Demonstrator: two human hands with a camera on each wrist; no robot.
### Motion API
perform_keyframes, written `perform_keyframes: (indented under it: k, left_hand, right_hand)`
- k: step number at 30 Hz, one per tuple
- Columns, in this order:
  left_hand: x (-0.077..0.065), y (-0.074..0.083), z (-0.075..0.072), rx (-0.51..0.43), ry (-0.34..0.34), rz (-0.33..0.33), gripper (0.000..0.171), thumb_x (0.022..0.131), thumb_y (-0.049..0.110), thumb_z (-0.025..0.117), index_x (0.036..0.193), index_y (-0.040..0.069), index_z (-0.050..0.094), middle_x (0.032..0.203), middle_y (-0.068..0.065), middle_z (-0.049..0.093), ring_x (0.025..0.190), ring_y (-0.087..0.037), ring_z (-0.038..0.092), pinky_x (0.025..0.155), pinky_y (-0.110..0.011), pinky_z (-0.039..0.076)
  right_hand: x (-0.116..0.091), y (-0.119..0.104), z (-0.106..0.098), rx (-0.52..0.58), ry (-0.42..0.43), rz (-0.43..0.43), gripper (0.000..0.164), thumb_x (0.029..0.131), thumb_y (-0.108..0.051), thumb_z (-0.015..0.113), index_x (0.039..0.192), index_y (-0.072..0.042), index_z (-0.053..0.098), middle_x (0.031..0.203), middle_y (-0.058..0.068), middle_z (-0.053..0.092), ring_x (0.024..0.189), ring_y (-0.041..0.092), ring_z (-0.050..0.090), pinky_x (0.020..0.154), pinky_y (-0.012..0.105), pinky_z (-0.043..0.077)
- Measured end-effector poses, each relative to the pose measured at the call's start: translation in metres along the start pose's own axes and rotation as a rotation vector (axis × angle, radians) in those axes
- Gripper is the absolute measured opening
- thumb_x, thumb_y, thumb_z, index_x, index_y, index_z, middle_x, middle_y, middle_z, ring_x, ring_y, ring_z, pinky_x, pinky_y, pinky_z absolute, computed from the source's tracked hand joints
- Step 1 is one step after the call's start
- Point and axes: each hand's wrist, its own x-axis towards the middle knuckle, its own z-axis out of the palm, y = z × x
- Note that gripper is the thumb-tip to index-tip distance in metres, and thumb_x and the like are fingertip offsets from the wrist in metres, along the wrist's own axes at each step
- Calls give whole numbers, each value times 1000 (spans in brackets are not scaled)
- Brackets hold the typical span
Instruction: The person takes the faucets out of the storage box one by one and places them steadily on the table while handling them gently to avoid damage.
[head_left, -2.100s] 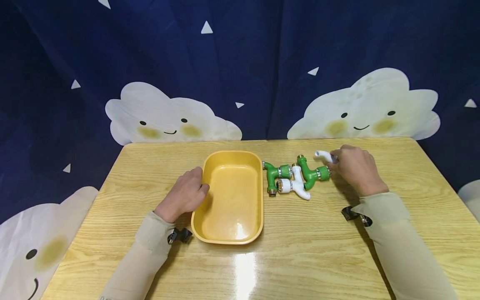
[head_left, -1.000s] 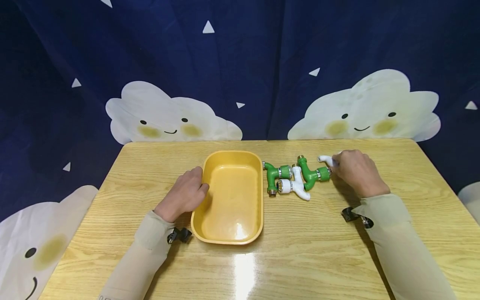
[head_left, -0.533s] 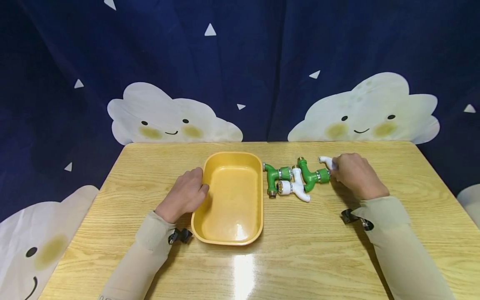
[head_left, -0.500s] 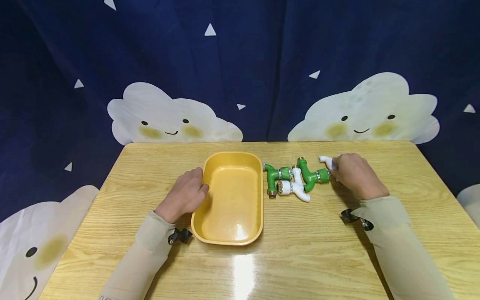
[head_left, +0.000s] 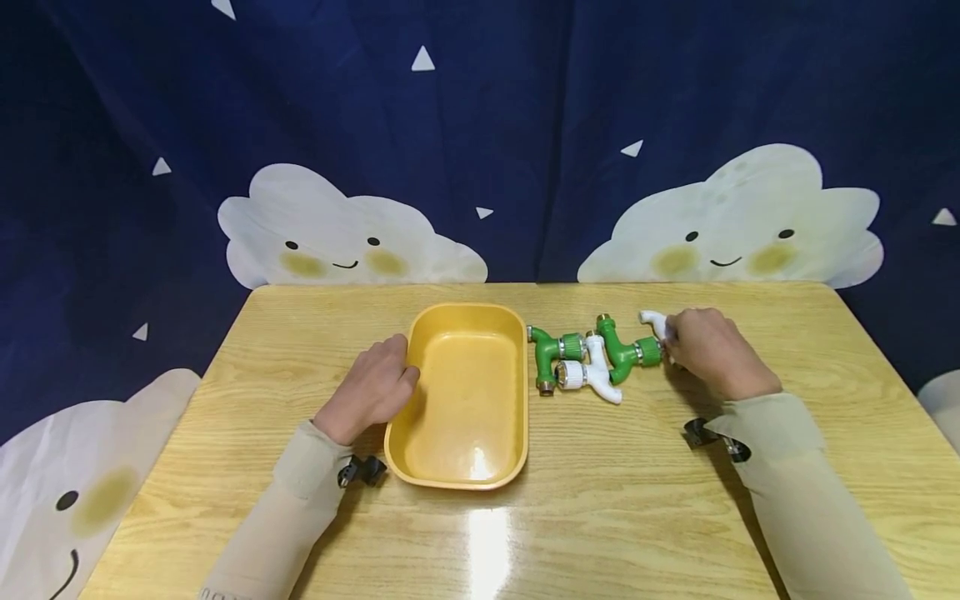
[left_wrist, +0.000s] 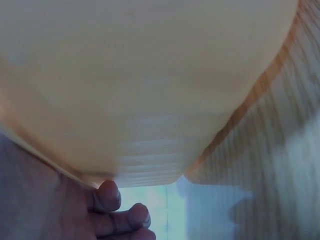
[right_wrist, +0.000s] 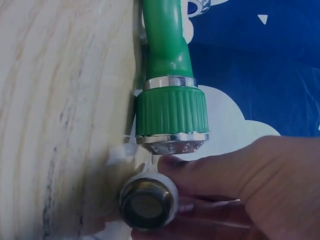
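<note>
My right hand holds a white tap at the right end of a row of taps; its curved spout points left and the hand hides the rest. In the right wrist view, thumb and fingers pinch that tap's white body, metal-ringed end towards the camera, just by a green ribbed knob. The row also has a green tap, another white tap and another green tap. My left hand grips the left rim of a yellow tray, thumb inside.
Everything lies on a light wooden table. The row of taps runs close along the tray's right side. Behind the table hangs a dark blue curtain with clouds and white triangles.
The right hand has brought the white tap slightly towards me and down beside the right green tap, its spout angle shifting a little. Left hand, tray and other taps stay put.
</note>
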Motion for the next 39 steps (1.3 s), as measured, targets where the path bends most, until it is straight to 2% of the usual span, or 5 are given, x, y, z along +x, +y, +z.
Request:
perform_keyframes:
  k: [7,14,23,39]
  left_hand:
    - [0,-1,0,-10,-7,-5,15,98,17,41,92,5,48,79,-11,47,69,-27,44,65,-33,33]
    - [-1,-1,-1,-6,15,-1,14,96,16,43,90,4,48,79,-11,48,68,-27,45,64,-33,34]
    - [-3,-2,0,-6,19,-2,15,97,17,43,90,5,49,78,-11,48,68,-27,45,64,-33,34]
    - [0,0,0,-14,26,2,15,97,17,44,90,5,48,78,-11,48,67,-27,45,63,-33,34]
  right_hand:
    - [1,-2,-2,16,-9,8,18,100,-10,57,87,-4,67,72,9,57,65,23,51,55,31,40]
    - [0,-2,-2,8,-1,-9,18,100,-10,56,88,-3,67,70,8,57,63,22,49,53,31,39]
    - [-1,0,-1,20,-25,-17,18,100,-10,56,85,-6,65,69,7,56,62,21,49,54,31,38]
    - [-4,1,-2,13,-12,-18,21,100,-10,55,81,-6,62,66,6,54,59,20,48,53,30,37]
